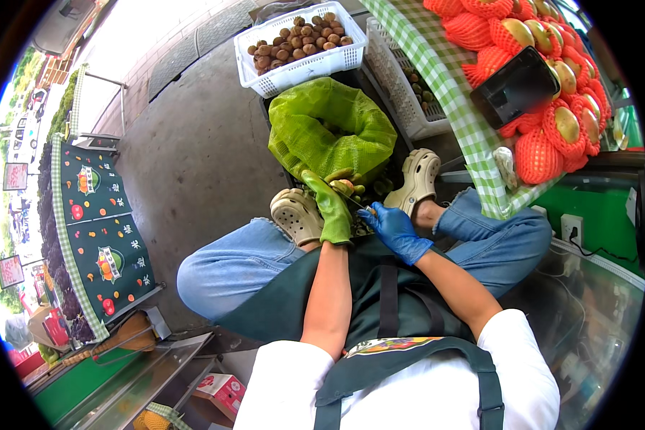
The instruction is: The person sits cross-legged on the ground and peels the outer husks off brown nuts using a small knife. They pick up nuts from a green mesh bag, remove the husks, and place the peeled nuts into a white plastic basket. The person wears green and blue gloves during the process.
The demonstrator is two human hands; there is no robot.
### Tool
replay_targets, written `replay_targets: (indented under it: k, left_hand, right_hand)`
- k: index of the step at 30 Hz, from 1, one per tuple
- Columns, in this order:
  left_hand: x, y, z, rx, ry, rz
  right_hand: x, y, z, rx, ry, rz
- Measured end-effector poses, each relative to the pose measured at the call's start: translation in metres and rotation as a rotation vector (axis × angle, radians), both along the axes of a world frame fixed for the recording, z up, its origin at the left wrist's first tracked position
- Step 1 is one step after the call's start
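Note:
My left hand (333, 201), in a green rubber glove, holds a small roundish piece (344, 185) with a pinkish patch; its exact kind is hard to tell. My right hand (395, 228), in a blue disposable glove, grips a small knife (370, 209) by its handle, and the thin blade points at the held piece. Just beyond both hands stands a yellow-green mesh sack (333, 131) with its mouth rolled open; dark contents show dimly inside. Green husk-like pieces lie in shadow below the hands, partly hidden.
A white plastic crate (301, 67) of brown round nuts or fruits stands beyond the sack. Another white crate (403, 86) is beside it, under a checked cloth (446, 80). Net-wrapped fruits (540, 156) and a black phone (516, 87) lie on the stand at right. Beige clogs (298, 217) flank the work area.

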State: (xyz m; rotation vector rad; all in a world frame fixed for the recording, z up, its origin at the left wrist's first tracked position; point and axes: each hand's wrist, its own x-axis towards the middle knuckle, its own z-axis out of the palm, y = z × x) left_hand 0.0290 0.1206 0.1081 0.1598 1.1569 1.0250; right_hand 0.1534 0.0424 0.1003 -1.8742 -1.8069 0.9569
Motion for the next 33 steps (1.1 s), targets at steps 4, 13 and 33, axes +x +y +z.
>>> replay_targets:
  k: [4,13,33]
  left_hand:
    - [0.001,0.001,0.003,-0.001,0.053,-0.019]
    - [0.011,-0.01,0.001,0.028,0.129,0.052]
    - [0.007,-0.001,-0.009,-0.135,-0.235,0.167]
  right_hand:
    - [-0.003,0.0,0.004,0.023,-0.074,0.01]
    - [-0.009,-0.006,0.001,-0.097,-0.207,0.031]
    - [-0.001,0.006,-0.002,-0.135,0.084,-0.036]
